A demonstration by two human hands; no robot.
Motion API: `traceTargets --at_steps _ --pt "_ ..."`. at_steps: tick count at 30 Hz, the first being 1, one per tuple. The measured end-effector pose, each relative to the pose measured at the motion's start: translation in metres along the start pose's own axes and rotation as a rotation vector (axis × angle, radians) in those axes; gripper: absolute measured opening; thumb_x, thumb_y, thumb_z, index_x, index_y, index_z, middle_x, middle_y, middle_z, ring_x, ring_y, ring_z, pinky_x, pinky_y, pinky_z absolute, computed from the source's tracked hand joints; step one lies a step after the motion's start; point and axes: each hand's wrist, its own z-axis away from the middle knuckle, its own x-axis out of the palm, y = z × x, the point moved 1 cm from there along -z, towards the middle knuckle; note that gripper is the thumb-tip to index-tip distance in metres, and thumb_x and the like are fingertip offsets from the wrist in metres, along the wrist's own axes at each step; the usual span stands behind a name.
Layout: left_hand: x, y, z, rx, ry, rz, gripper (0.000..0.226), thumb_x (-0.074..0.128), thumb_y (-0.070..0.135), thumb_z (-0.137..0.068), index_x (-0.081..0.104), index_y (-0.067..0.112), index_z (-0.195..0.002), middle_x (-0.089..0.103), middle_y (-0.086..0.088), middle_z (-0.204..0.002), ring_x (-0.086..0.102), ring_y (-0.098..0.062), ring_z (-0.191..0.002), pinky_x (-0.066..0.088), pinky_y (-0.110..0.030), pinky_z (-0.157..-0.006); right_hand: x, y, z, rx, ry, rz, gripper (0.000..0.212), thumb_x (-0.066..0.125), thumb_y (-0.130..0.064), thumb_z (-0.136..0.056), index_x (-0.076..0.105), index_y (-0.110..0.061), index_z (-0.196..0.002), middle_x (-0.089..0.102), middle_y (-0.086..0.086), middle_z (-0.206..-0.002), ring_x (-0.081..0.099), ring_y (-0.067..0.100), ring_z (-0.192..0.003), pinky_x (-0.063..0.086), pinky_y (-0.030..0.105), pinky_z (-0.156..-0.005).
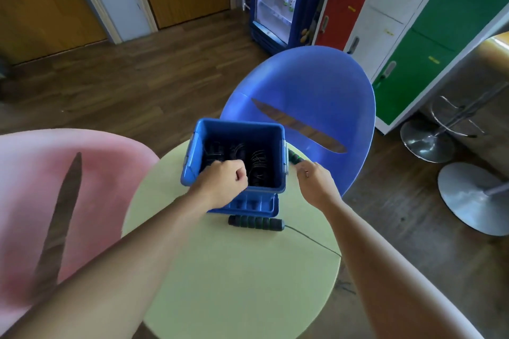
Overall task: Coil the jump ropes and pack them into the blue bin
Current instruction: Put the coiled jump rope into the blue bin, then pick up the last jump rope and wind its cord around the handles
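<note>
Bin [192, 158] sits on the far side of the round table [234, 278], open top up; its lid [249, 207] lies flat at the bin's near wall, partly under it; dark coils [258, 166] of rope already lie in the bottom of the bin.

Left arm reaches in from bottom left, forearm straight, wrist over the bin's near rim; left hand [223, 179] is knuckles-up with fingers curled tight into a fist just inside the bin, above the coils; can't tell if it pinches any rope, the palm side is hidden.

Right arm comes in from bottom right, wrist slightly bent inward; right hand [315, 180] is just outside the bin's right wall, fingers wrapped round the near end of a black-green grip [295, 157]; the rest of that grip sticks out past the fingers, angled along the bin wall.

Second handle [254, 222] lies flat on the table just beside the lid, untouched; its cord [312, 240] runs right across the table to the edge.

Blue chair [303, 77] behind the bin; pink chair [33, 162] to the left.
</note>
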Motion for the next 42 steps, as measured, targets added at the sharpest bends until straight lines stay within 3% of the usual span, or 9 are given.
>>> traceTargets --at_steps 3,6,10,13,19,27,33,37,42 --pt "0.044 0.0 0.019 -0.121 -0.015 0.044 0.016 0.054 0.03 -0.091 0.056 0.028 -0.076 0.068 0.007 -0.076 0.062 -0.019 -0.072 0.052 -0.034 -0.061 -0.003 0.023 -0.009 0.005 -0.059 0.031 0.028 0.039 -0.015 -0.097 0.067 -0.012 -0.097 0.062 0.006 -0.094 0.055 0.03 -0.086 0.049 0.035 -0.071" --pt "0.079 -0.004 0.024 -0.194 -0.055 0.019 0.006 0.053 0.03 -0.095 0.059 0.028 -0.092 0.067 0.007 -0.102 0.063 -0.019 -0.086 0.056 -0.037 -0.072 0.001 0.043 -0.022 -0.019 -0.122 0.114 0.026 0.039 -0.015 -0.096 0.065 -0.011 -0.094 0.061 0.01 -0.097 0.056 0.032 -0.086 0.052 0.036 -0.072" --pt "0.107 -0.007 0.022 -0.208 -0.191 -0.131 0.041 0.051 0.024 -0.099 0.047 0.027 -0.14 0.041 0.005 -0.152 0.056 -0.027 -0.12 0.05 -0.038 -0.087 0.014 0.068 -0.038 -0.026 -0.206 0.181 0.031 0.043 -0.023 -0.101 0.061 -0.013 -0.124 0.053 0.013 -0.126 0.055 0.035 -0.111 0.051 0.043 -0.09" --pt "0.12 -0.01 0.014 -0.201 -0.239 -0.284 0.052 0.043 0.012 -0.101 0.036 0.024 -0.152 0.021 0.005 -0.167 0.048 -0.029 -0.135 0.047 -0.041 -0.099 0.028 0.084 -0.048 -0.045 -0.233 0.193 0.04 0.048 -0.025 -0.1 0.053 -0.018 -0.139 0.041 0.01 -0.147 0.047 0.034 -0.127 0.049 0.046 -0.098" --pt "0.138 -0.015 0.013 -0.082 -0.149 -0.542 0.052 0.045 -0.002 -0.094 0.044 0.016 -0.142 0.046 -0.005 -0.144 0.049 -0.03 -0.123 0.044 -0.04 -0.098 0.041 0.101 -0.061 -0.081 -0.273 0.178 0.043 0.055 -0.029 -0.1 0.053 -0.028 -0.143 0.006 0.01 -0.168 0.018 0.031 -0.151 0.042 0.045 -0.108" --pt "0.132 -0.014 0.007 0.089 -0.208 -0.8 0.04 0.044 -0.004 -0.093 0.049 0.013 -0.129 0.053 -0.009 -0.126 0.047 -0.03 -0.118 0.038 -0.041 -0.096 0.04 0.093 -0.073 -0.075 -0.269 0.294 0.033 0.051 -0.034 -0.101 0.062 -0.021 -0.13 0.019 0.004 -0.166 0.028 0.031 -0.145 0.037 0.047 -0.106" --pt "0.126 -0.01 0.007 0.151 -0.188 -0.753 0.037 0.043 -0.006 -0.093 0.048 0.012 -0.125 0.052 -0.01 -0.122 0.051 -0.031 -0.111 0.04 -0.04 -0.089 0.047 0.086 -0.072 -0.011 -0.14 0.227 0.02 0.049 -0.006 -0.093 0.069 -0.006 -0.098 0.054 0.012 -0.12 0.056 0.035 -0.094 0.053 0.042 -0.075" --pt "0.115 -0.006 0.012 0.185 -0.167 -0.668 0.027 0.045 -0.001 -0.093 0.043 0.014 -0.116 0.049 -0.009 -0.11 0.055 -0.032 -0.082 0.039 -0.04 -0.064 0.037 0.088 -0.051 0.023 -0.063 0.196 0.019 0.05 0.006 -0.089 0.06 -0.007 -0.099 0.055 0.013 -0.102 0.055 0.036 -0.083 0.053 0.041 -0.068" --pt "0.096 0.012 0.018 0.32 -0.154 -0.611 0.029 0.049 0.013 -0.092 0.043 0.017 -0.12 0.051 -0.003 -0.1 0.058 -0.03 -0.095 0.039 -0.037 -0.068 0.01 0.083 -0.022 0.101 0.015 -0.048 0.024 0.056 -0.004 -0.086 0.046 -0.016 -0.104 0.058 0.007 -0.093 0.053 0.035 -0.083 0.043 0.037 -0.063"
